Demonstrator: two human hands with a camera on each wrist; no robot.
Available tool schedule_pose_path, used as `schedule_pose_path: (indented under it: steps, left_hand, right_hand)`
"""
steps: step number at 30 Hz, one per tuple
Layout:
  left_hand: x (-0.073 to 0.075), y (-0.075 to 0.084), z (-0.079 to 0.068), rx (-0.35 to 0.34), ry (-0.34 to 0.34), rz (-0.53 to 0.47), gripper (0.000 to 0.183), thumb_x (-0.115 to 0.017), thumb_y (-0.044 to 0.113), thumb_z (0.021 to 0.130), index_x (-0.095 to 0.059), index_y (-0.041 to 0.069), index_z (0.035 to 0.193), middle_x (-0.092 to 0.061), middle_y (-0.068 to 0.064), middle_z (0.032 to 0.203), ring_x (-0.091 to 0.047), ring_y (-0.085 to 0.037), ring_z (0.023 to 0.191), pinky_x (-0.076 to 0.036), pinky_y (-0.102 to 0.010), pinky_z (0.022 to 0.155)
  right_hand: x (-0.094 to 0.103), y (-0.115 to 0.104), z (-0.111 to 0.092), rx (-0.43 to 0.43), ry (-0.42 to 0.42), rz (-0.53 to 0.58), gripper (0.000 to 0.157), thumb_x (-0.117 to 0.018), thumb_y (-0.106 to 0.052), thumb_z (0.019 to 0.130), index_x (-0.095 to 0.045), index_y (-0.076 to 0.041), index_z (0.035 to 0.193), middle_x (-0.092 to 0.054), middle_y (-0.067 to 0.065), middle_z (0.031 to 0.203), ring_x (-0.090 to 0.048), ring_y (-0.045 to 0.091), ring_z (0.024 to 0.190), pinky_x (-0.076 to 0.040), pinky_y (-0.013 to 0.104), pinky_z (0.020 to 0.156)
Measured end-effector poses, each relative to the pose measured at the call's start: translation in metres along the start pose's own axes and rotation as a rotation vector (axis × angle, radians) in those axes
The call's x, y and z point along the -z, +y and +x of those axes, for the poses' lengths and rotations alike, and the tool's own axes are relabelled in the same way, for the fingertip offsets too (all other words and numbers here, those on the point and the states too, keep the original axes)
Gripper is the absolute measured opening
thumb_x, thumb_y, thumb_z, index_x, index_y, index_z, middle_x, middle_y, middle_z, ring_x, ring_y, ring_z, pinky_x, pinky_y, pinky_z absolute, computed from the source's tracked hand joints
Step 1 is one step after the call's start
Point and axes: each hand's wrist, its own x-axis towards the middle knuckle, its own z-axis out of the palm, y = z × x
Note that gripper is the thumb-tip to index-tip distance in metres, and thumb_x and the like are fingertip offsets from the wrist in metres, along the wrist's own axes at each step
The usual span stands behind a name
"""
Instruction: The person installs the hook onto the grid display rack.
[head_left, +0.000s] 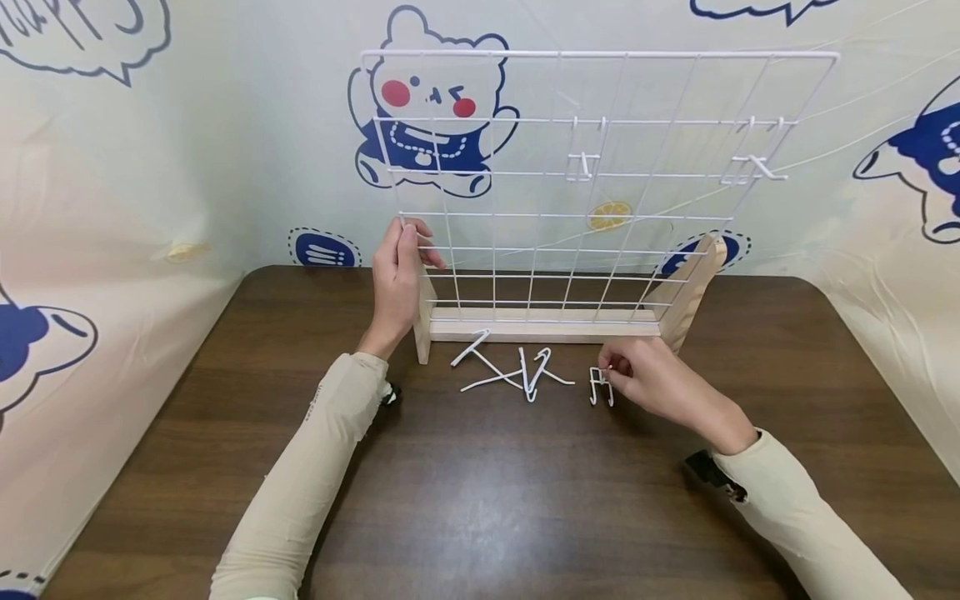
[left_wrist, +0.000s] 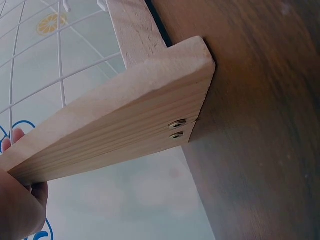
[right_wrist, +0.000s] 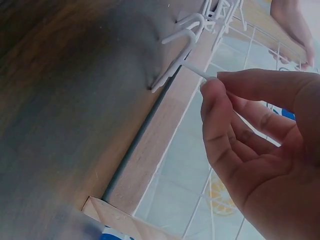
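A white wire grid rack [head_left: 531,248] stands on a wooden base [head_left: 540,327] with a side support at each end. My left hand [head_left: 396,279] grips the upper end of the left wooden side support [left_wrist: 120,115], fingers wrapped behind it. Near the base's right end, my right hand [head_left: 663,383] pinches a white wire hook [right_wrist: 194,69] between thumb and index finger. This hook's two bent prongs point down toward the table in the head view. Two similar hooks hang on the grid, one near the middle [head_left: 584,162] and another at the right [head_left: 757,165].
Several loose white hooks [head_left: 525,375] lie overlapping on the brown table [head_left: 480,492], just in front of the base. Behind the rack hangs a pale printed cloth [head_left: 262,150] with cartoon bears. Two metal screws [left_wrist: 176,125] show on the left support's outer face.
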Motion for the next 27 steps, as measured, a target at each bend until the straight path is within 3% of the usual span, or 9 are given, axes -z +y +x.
schedule_pose_path:
  steps: [9,19,27]
  left_hand:
    - [-0.001,-0.001,0.000,0.004,0.001,0.009,0.026,-0.035,0.010,0.107,-0.055,-0.001,0.095,-0.055,-0.037,0.079,-0.059,-0.050,0.067,-0.056,-0.043,0.071]
    - [0.000,-0.003,0.000,0.010,0.007,0.008,0.026,-0.035,0.011,0.107,-0.056,0.003,0.094,-0.055,-0.036,0.078,-0.058,-0.050,0.067,-0.057,-0.042,0.071]
    - [-0.001,-0.003,0.001,0.002,0.013,-0.003,0.025,-0.035,0.010,0.106,-0.056,0.006,0.092,-0.053,-0.038,0.080,-0.058,-0.050,0.066,-0.057,-0.040,0.070]
  right_hand:
    - [0.008,0.009,-0.002,-0.017,-0.075,0.156,0.010,-0.071,0.002,0.088,-0.074,-0.008,0.089,-0.069,-0.003,0.078,-0.062,0.007,0.070,-0.054,0.025,0.062]
    - [0.017,0.009,-0.002,0.037,0.030,0.218,0.010,-0.076,-0.004,0.087,-0.077,-0.013,0.091,-0.072,-0.006,0.088,-0.062,0.009,0.081,-0.056,0.027,0.069]
    - [0.022,0.004,-0.004,0.003,0.067,0.355,0.007,-0.077,-0.010,0.087,-0.077,-0.017,0.089,-0.072,-0.006,0.091,-0.065,0.010,0.081,-0.056,0.021,0.069]
